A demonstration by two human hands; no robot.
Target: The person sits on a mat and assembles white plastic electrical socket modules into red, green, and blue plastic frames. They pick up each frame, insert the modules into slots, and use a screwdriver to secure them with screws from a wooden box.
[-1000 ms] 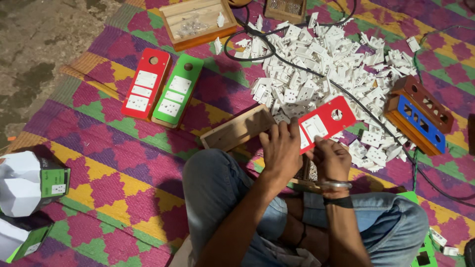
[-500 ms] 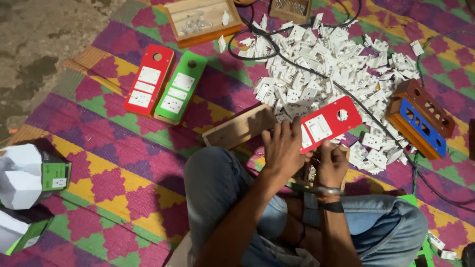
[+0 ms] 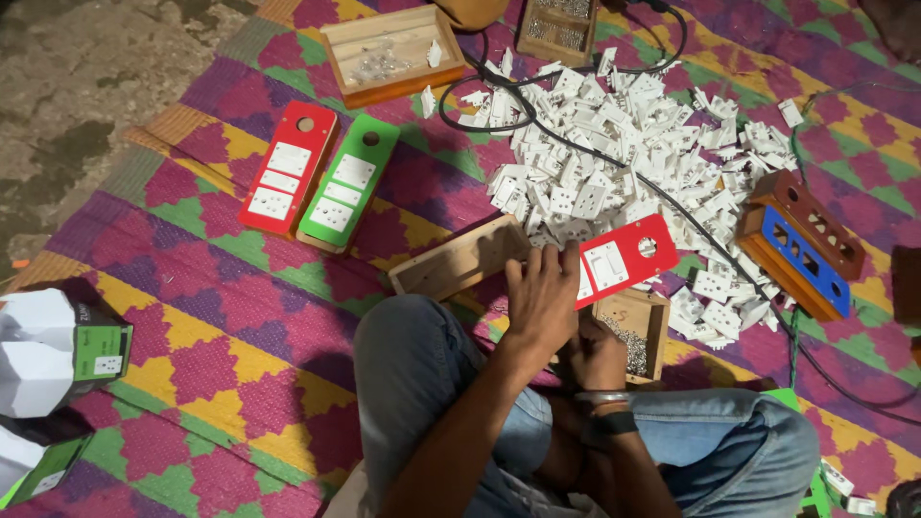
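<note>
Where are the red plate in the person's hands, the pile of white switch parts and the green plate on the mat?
red plate [image 3: 628, 257], head view, on its face between the white switch and the round hole
pile of white switch parts [image 3: 624, 144], head view, middle of the heap
green plate [image 3: 347, 189], head view, middle of its face

Informal floor-level assembly workshop. Indicators: a woven multicoloured mat [image 3: 192, 317] laid over bare concrete floor [image 3: 86, 86]; a loose heap of white switch and socket modules [image 3: 624, 153]; wooden boxes of screws [image 3: 389, 48]; finished red [image 3: 288, 168] and green switchboard panels [image 3: 345, 187]; trailing black cable [image 3: 672, 206].
</note>
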